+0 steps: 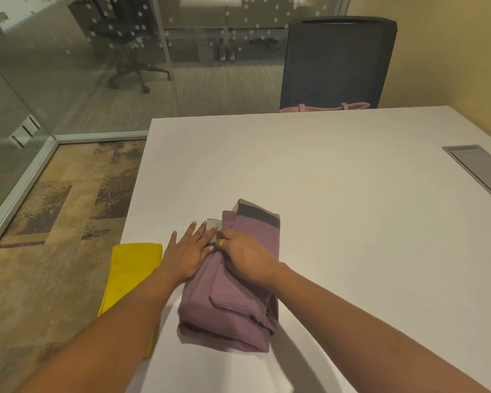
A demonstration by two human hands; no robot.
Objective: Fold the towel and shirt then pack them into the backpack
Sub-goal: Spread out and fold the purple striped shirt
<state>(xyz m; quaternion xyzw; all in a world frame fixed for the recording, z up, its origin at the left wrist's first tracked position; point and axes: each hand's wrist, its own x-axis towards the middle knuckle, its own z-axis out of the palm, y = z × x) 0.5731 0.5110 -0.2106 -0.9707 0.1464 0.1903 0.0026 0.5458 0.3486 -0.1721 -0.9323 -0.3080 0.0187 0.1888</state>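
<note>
- While your left hand lies flat, fingers straight, against the purple shirt, your right hand grips a fold on top.
- Yellow towel: just left of your left forearm.

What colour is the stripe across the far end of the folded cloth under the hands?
The stripe is dark grey, on a mauve cloth; seen in the head view.
</note>
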